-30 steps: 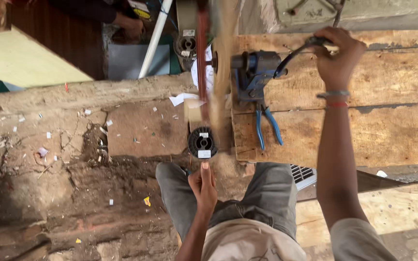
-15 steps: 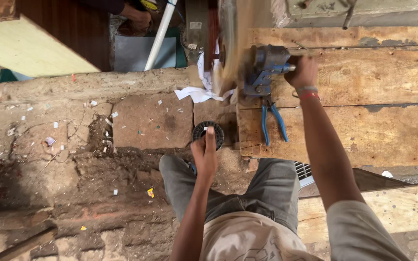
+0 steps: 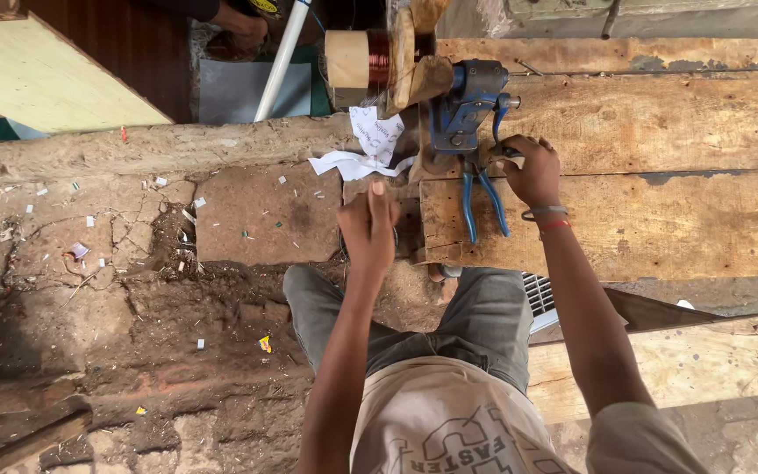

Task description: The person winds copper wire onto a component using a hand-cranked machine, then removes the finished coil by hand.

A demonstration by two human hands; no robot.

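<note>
1. Your right hand (image 3: 532, 168) is curled shut around the crank handle of the blue hand-cranked winder (image 3: 465, 110), which stands on the wooden plank bench (image 3: 660, 140) ahead of you.
2. Your left hand (image 3: 368, 230) is raised in front of the bench's near-left corner, fingers drawn together with the thumb up; whether it pinches anything (a fine wire, perhaps) is too small to tell.
3. The winder lies forward of both hands: just ahead and slightly left of your right hand, and forward and to the right of your left. Your right hand is the nearer one, already touching it.
4. The winder's shaft runs roughly left to right, out toward the wooden former (image 3: 414, 53) and, past it, the spool of copper wire (image 3: 363, 58) (the spool's own axis lies the same way). So the wound parts sit well forward of your left hand, roughly in line with it.
5. Blue-handled pliers (image 3: 482, 204) lie on the plank between your hands, handles pointing back toward you, just left of your right wrist.
6. Crumpled white paper (image 3: 363, 149) lies at the bench's left edge, just beyond your left hand.
7. Another person's hand (image 3: 243, 31) shows at the top, well apart from yours, beside a white pipe (image 3: 281, 60).
</note>
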